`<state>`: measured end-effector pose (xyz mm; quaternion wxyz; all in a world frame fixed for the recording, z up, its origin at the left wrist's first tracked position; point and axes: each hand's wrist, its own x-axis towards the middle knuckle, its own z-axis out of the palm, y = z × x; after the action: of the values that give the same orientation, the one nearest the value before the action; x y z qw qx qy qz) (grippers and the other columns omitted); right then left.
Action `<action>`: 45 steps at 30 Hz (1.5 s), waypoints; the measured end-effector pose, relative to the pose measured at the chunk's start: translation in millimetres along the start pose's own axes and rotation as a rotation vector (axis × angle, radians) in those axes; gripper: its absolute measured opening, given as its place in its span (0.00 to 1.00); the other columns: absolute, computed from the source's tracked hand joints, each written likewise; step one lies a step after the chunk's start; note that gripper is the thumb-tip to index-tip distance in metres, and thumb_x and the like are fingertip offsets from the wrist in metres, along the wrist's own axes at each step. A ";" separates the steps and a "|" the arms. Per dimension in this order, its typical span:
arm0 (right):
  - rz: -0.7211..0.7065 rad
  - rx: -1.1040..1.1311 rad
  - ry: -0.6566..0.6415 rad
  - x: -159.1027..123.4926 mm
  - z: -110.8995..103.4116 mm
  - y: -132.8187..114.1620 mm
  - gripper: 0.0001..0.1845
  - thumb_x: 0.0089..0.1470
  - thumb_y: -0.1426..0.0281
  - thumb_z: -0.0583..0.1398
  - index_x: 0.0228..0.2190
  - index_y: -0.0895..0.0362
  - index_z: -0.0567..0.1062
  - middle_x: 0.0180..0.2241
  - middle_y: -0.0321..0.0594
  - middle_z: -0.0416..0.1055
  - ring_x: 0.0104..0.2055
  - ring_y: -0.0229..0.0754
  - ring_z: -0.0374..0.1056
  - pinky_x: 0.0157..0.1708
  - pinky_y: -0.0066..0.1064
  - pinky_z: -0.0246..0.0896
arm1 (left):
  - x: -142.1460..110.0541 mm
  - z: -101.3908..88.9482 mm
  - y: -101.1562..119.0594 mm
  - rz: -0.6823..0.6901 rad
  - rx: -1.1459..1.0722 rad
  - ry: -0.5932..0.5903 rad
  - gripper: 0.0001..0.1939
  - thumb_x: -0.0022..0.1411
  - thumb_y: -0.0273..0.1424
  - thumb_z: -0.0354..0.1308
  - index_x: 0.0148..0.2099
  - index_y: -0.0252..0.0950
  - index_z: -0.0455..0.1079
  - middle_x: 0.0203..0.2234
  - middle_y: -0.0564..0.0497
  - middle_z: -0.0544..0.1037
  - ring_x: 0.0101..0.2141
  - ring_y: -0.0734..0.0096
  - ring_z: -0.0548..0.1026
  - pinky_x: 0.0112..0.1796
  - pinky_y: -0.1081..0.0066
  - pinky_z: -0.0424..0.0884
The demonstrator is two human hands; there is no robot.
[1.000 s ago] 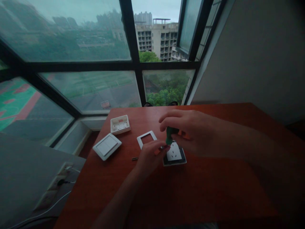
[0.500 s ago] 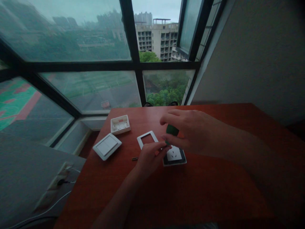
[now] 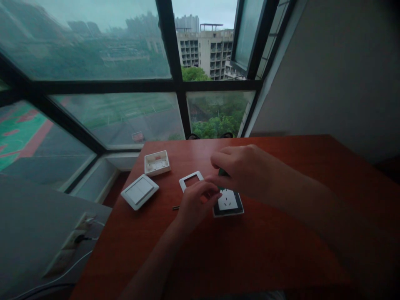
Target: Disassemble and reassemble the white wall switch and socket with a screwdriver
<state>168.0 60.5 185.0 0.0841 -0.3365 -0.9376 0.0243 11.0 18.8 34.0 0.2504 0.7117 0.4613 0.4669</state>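
My right hand [image 3: 239, 168] is wrapped round the green handle of a screwdriver [image 3: 221, 172], held upright over a wall socket [image 3: 227, 201]. Most of the tool is hidden behind the fingers. The socket has a white face with dark slots and a black surround, and lies face up on the table. My left hand [image 3: 198, 202] is closed, its thumb and fingertips pinched about the screwdriver's lower end at the socket's upper left corner. The tip and whatever it touches are hidden. A white cover frame [image 3: 191, 178] lies partly behind my left hand.
On the left of the reddish wooden table [image 3: 265, 250] lie a white wall switch [image 3: 140, 191] and an open white mounting box [image 3: 157, 163]. Small brass-coloured screws [image 3: 176, 207] rest beside my left hand. Windows stand behind the table's far edge.
My right hand has turned and its fingers have closed further round the screwdriver, so less green shows. My left hand stays at the socket's corner with its fingers slightly shifted.
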 end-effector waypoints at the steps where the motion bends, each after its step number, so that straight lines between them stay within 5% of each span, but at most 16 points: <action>1: -0.005 0.008 0.007 -0.2 0.6 -0.2 0.09 0.58 0.67 0.57 0.29 0.59 0.71 0.28 0.41 0.71 0.28 0.40 0.63 0.25 0.31 0.44 | -0.2 0.0 -0.4 -0.007 0.005 -0.003 0.04 0.55 0.23 0.65 0.33 0.36 0.72 0.26 0.54 0.77 0.26 0.75 0.74 0.30 0.75 0.71; 7: -0.053 0.188 -0.016 -12.6 -9.3 6.1 0.02 0.54 0.72 0.59 0.32 0.58 0.70 0.32 0.38 0.70 0.31 0.38 0.62 0.28 0.30 0.49 | -1.0 -0.3 -2.7 -0.049 0.015 -0.067 0.01 0.59 0.27 0.62 0.35 0.35 0.74 0.28 0.52 0.79 0.26 0.73 0.74 0.29 0.75 0.70; 13: -0.095 0.319 -0.080 -20.8 -20.2 12.5 0.11 0.55 0.80 0.56 0.39 0.58 0.72 0.39 0.40 0.70 0.39 0.40 0.64 0.35 0.29 0.55 | -0.1 1.4 1.7 -0.066 0.029 -0.235 0.08 0.66 0.31 0.55 0.39 0.35 0.75 0.29 0.50 0.80 0.29 0.70 0.77 0.31 0.73 0.70; 19: -0.096 0.275 -0.070 -15.0 -18.8 11.8 0.08 0.55 0.78 0.58 0.38 0.58 0.73 0.38 0.40 0.71 0.37 0.39 0.66 0.33 0.28 0.54 | -1.4 -3.1 -0.3 -0.043 0.028 -0.280 0.08 0.63 0.25 0.55 0.44 0.36 0.72 0.36 0.49 0.79 0.36 0.66 0.77 0.39 0.68 0.72; 23: -0.079 0.207 -0.060 -13.5 -18.2 10.0 0.06 0.55 0.75 0.58 0.37 0.57 0.72 0.38 0.39 0.71 0.36 0.38 0.65 0.31 0.28 0.53 | -3.2 -8.7 -6.9 -0.024 0.065 -0.316 0.30 0.53 0.29 0.68 0.57 0.40 0.65 0.55 0.45 0.70 0.54 0.55 0.68 0.54 0.57 0.66; 27: -0.024 0.082 -0.048 -10.2 -16.5 8.0 0.04 0.54 0.69 0.60 0.33 0.57 0.71 0.35 0.39 0.73 0.32 0.39 0.66 0.27 0.29 0.50 | -5.6 -8.6 -14.9 -0.085 0.088 -0.412 0.45 0.43 0.33 0.75 0.62 0.41 0.59 0.58 0.44 0.66 0.57 0.51 0.65 0.56 0.53 0.63; 34: 0.157 -0.170 0.041 -3.1 -10.3 -1.8 0.16 0.57 0.56 0.56 0.29 0.56 0.71 0.28 0.43 0.73 0.31 0.45 0.68 0.25 0.32 0.44 | -7.1 -6.7 -21.5 -0.094 0.120 -0.455 0.37 0.45 0.35 0.73 0.58 0.40 0.65 0.56 0.43 0.69 0.55 0.49 0.68 0.53 0.52 0.66; 40: -0.031 0.172 -0.078 -12.7 -20.8 4.7 0.11 0.55 0.69 0.57 0.41 0.57 0.70 0.43 0.43 0.72 0.38 0.41 0.67 0.32 0.31 0.54 | -4.4 -8.9 -15.2 -0.069 0.106 -0.445 0.35 0.46 0.34 0.73 0.57 0.41 0.66 0.55 0.44 0.70 0.55 0.51 0.68 0.53 0.54 0.67; 45: -0.109 0.143 -0.071 -12.1 -19.5 12.3 0.07 0.57 0.75 0.54 0.36 0.58 0.73 0.33 0.39 0.73 0.33 0.38 0.65 0.30 0.29 0.52 | -1.5 -11.0 -7.7 -0.083 0.114 -0.466 0.37 0.47 0.32 0.72 0.58 0.42 0.65 0.58 0.46 0.68 0.56 0.54 0.68 0.54 0.56 0.66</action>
<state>188.3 62.1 201.2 0.0758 -0.2771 -0.9528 0.0987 -2.3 20.1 32.0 0.3285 0.7936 0.4455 0.2528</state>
